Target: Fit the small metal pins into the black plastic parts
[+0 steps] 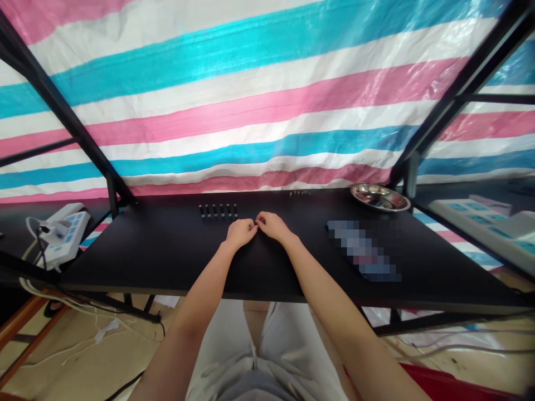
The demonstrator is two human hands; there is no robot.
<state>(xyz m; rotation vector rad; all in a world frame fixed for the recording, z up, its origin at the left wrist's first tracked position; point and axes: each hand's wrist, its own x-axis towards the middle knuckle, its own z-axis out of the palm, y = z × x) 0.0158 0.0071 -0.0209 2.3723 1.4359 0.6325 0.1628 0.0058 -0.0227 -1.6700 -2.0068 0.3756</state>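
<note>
My left hand (241, 234) and my right hand (271, 225) meet over the middle of the black table (167, 250), fingertips almost touching. Both have their fingers curled into a pinch. Whatever lies between the fingertips is too small or hidden to make out. Just beyond my left hand, several small black cylinders with silvery ends (214, 211) stand upright in a row. Further back, past my right hand, several tiny metallic pieces (298, 193) line the table's rear edge.
A round shiny metal dish (380, 199) sits at the back right corner. Nearer me on the right lies a blue, pixelated flat item (361, 250). White power strips (69, 239) rest on the left. Black frame posts (79, 133) and a striped sheet (251, 122) bound the table.
</note>
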